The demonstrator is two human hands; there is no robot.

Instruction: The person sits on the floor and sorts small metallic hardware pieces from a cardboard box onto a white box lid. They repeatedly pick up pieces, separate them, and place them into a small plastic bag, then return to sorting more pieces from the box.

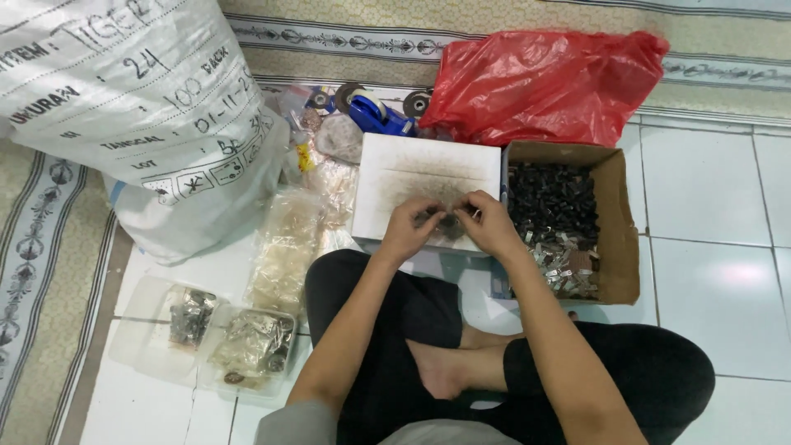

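Both hands pinched a small dark part over the white box.

L hand (409,227) & R hand (488,222) met at the fingertips, fingers closed together on a small dark part (449,222), too small to tell its shape, held just above the white box (412,177). Cardboard box (622,222) w/ black pieces & silvery metal bits sat just R of it, red plastic bag (544,82) behind. Blue tape dispenser (377,114) near the white sack (140,107); clear trays (156,350) w/ bagged bits lay by the L knee.

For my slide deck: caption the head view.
Seated cross-legged, left hand and right hand pinch small dark parts over a white box.
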